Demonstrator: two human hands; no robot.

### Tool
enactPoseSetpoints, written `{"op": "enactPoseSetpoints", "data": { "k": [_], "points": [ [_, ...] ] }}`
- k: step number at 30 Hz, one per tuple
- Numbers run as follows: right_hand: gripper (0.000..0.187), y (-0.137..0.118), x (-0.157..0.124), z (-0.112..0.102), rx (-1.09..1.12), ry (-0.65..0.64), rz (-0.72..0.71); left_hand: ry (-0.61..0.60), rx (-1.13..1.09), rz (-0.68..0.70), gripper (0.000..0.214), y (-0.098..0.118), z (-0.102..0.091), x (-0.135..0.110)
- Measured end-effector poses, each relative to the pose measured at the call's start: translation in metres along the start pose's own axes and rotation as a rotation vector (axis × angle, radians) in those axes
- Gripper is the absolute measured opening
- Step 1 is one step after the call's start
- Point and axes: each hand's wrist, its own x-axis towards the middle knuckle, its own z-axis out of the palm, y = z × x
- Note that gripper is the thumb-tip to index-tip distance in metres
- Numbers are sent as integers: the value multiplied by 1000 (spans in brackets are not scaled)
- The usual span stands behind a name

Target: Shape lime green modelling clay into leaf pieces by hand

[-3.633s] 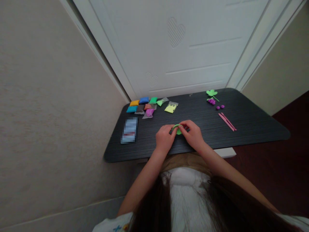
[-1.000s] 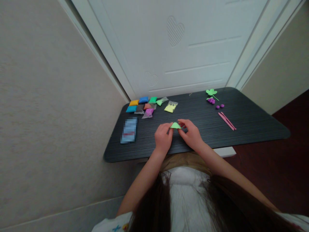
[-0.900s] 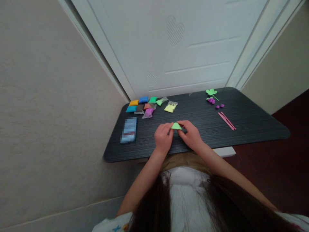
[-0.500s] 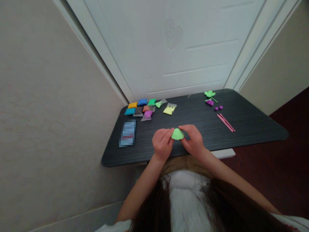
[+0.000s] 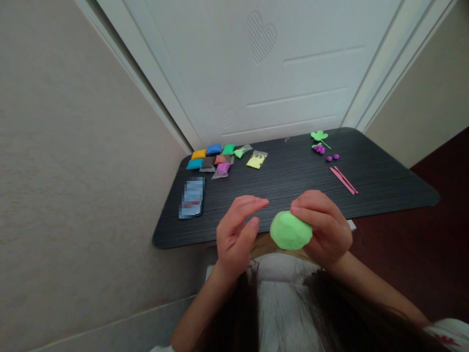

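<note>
A flattened, roundish piece of light green modelling clay (image 5: 291, 231) is pinched at its right side by my right hand (image 5: 324, 227), above the table's front edge. My left hand (image 5: 238, 234) is apart from the clay, just to its left, thumb and fingers spread with nothing between them. Far right on the table lie a green clay flower shape with a stem (image 5: 319, 136), a cluster of purple clay balls (image 5: 319, 149) and two loose purple balls (image 5: 332, 158). Pink modelling tools (image 5: 343, 180) lie nearer to me.
Several bags of coloured clay (image 5: 214, 149) lie at the back left of the dark table (image 5: 293, 176). A bag of pale yellow clay (image 5: 257, 159) sits right of them. A phone (image 5: 192, 198) with a blurred screen lies at the left. A white door (image 5: 293, 44) stands behind.
My left hand has let go of the green clay and opened. My right hand has brought the clay nearer and to the right, turning its broad face into view.
</note>
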Motion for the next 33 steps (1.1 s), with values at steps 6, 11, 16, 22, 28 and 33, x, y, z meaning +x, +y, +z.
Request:
{"op": "enactPoseSetpoints", "data": {
  "k": [6, 11, 16, 22, 28, 33],
  "points": [
    [35, -6, 3, -1, 21, -22, -41, -122, -304, -128, 25, 18, 1, 7],
    [41, -10, 5, 0, -7, -44, -8, -112, -367, -227, 21, 17, 3, 4],
    [40, -7, 5, 2, 1, -40, -40, -45, -393, -313, 17, 10, 2, 3],
    [35, -7, 6, 4, 12, -57, -36, 15, -483, -440, 12, 10, 5, 5],
    [20, 15, 12, 18, 15, -90, 140, -11, -684, -632, 14, -15, 11, 19],
    [14, 66, 24, 39, 22, -304, 397, -70, -836, -836, 19, -69, 16, 39]
  ]
}}
